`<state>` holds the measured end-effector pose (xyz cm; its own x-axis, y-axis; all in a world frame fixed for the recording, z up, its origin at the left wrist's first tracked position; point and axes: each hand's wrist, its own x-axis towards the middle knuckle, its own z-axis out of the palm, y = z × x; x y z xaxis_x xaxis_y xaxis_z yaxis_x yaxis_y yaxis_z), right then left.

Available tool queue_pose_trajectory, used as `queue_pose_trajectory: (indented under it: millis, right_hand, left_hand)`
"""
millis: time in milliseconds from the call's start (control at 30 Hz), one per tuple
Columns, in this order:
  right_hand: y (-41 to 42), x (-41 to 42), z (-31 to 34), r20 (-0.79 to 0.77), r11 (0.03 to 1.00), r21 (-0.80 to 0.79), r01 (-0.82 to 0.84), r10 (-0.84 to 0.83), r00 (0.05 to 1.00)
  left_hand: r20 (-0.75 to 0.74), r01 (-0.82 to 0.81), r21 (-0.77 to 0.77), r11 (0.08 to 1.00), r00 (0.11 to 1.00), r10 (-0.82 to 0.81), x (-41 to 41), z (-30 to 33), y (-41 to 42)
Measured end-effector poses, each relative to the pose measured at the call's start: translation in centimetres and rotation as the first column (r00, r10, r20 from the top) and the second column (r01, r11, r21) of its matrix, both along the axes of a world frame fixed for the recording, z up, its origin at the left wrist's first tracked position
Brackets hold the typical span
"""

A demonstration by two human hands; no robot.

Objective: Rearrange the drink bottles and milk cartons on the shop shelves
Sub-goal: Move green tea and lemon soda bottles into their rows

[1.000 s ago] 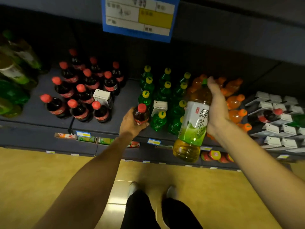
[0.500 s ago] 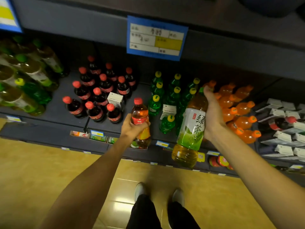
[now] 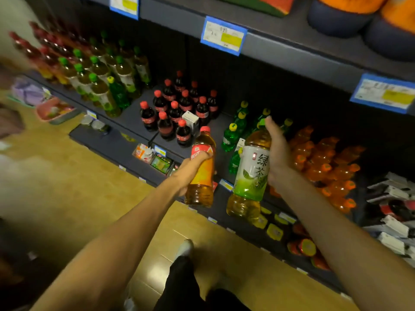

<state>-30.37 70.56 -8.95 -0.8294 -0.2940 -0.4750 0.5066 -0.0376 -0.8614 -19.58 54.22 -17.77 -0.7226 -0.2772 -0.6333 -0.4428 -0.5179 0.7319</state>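
Shop: price tags (image 3: pixel 224 35), stocked drink shelves (image 3: pixel 292 48).

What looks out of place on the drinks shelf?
A white milk carton stands among the cola bottles, and a yellow-capped green bottle sits at the end of the green tea row.

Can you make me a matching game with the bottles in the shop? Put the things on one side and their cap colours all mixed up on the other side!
Things:
1. green tea bottle in the right hand
2. amber drink bottle in the left hand
3. small green bottles on the shelf
4. orange bottles on the shelf

Cap colours:
A. yellow
B. orange
C. green
D. red

Pairs: 1-C, 2-D, 3-A, 4-B
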Motion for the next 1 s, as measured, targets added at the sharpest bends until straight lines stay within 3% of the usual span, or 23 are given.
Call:
queue_pose_trajectory:
  millis: [133,400,733,1000]
  right_hand:
    - [1.3,1.3,1.1,0.058,0.993,-0.039,-0.111,0.113,0.992]
    - [-3.8,4.5,2.8,0.036,0.943,-0.049,-0.329,0.331,0.943]
    - [-23.0,12.2,1.1,0.051,0.829,-0.023,-0.558,0.559,0.828]
    - [-39.5,19.0,-0.6,0.099,0.770,-0.026,-0.638,0.637,0.765]
  left_hand:
    - [-0.042,-0.093,0.041,0.995,0.995,0.095,2.7,1.3,2.3]
    - [-0.059,-0.416,-0.199,0.887,0.909,0.413,8.8,4.8,1.3]
    - [-0.048,-0.595,-0.280,0.754,0.793,0.607,19.5,6.0,-11.7]
    - [-0.057,-0.537,-0.352,0.767,0.830,0.555,26.3,7.1,-26.4]
